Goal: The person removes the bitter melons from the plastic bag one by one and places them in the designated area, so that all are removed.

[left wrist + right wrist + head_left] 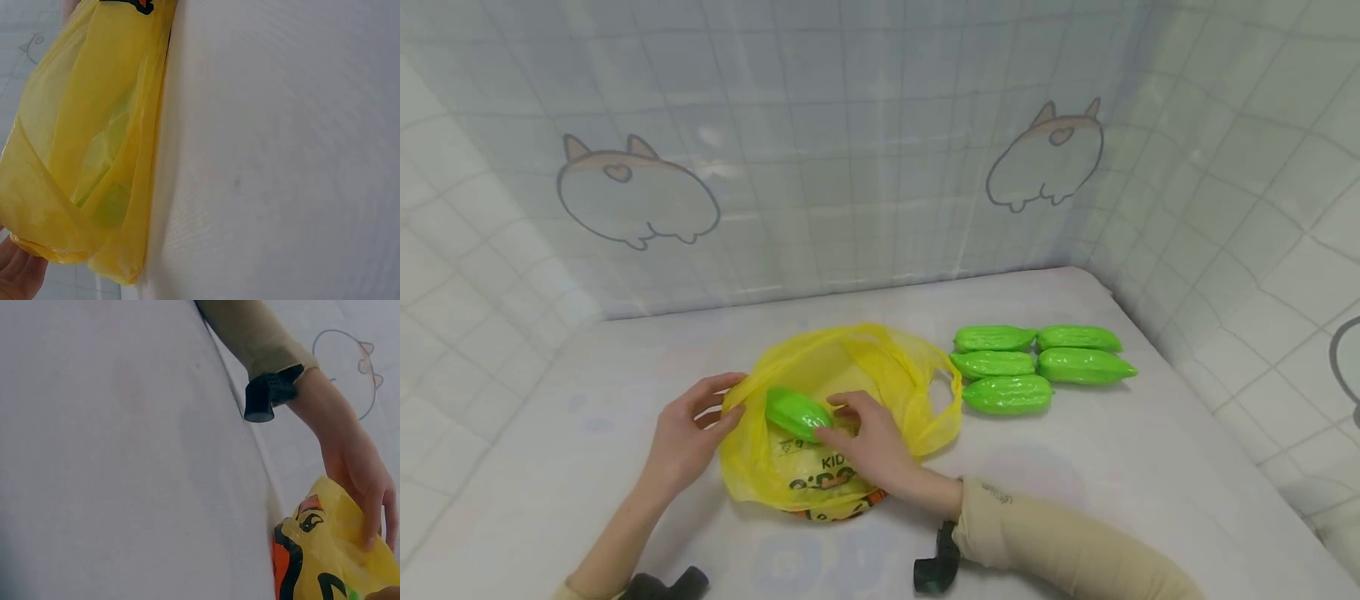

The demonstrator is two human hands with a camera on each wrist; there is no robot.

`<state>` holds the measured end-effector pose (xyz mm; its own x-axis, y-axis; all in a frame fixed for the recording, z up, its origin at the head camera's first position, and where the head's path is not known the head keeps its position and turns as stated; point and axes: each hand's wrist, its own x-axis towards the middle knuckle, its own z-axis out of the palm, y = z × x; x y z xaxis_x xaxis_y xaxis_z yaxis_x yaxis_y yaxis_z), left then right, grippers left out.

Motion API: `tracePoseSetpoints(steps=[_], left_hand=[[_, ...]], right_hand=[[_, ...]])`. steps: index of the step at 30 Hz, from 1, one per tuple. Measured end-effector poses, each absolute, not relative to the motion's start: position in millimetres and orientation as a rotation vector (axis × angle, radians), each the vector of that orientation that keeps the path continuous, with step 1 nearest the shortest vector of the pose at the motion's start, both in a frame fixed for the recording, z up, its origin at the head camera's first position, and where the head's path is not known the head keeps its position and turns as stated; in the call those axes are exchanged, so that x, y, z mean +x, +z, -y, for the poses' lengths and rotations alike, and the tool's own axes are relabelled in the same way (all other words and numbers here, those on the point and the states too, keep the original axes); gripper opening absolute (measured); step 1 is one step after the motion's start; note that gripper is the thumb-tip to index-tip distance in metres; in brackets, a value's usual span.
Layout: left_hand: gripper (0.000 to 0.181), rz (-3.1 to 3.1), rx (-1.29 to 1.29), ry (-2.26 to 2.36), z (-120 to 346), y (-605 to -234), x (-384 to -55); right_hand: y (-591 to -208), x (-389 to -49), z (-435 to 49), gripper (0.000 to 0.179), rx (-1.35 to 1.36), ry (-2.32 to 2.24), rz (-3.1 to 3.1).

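Note:
A yellow plastic bag [880, 367] with printed lettering lies with its mouth spread wide. My left hand [688, 429] holds its left rim; in the left wrist view, those fingers [25, 272] show at the bag's edge. Inside the mouth is a shiny green bitter melon [793, 411], tilted down to the right. Over the bag's right side reaches my right hand [876, 437], fingers loosely curved and apart, thumb tip overlapping the melon's lower end. Through the thin plastic, green [112, 203] shows faintly in the left wrist view.
Several more bitter melons [1007, 394] lie grouped on the white-covered table [1135, 467], right of the bag's handle loop. Tiled-pattern curtains [850, 167] stand behind and at both sides. Black wrist mounts [936, 567] sit near both sleeves.

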<state>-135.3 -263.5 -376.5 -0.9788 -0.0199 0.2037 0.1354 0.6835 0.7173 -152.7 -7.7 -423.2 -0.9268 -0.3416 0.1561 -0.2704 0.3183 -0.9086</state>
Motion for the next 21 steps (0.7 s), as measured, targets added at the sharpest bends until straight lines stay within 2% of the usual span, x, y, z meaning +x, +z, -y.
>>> tracePoseSetpoints(steps=[12, 21], left_hand=[[0.04, 2.707, -0.103, -1.166, 264, -377, -135], [0.041, 2.692, -0.119, -1.185, 262, -376, -134]], right_hand=[[-433, -153, 11, 0.059, -0.623, -1.657, -2.525], [-438, -152, 9, 0.044, -0.681, -1.621, -2.609]])
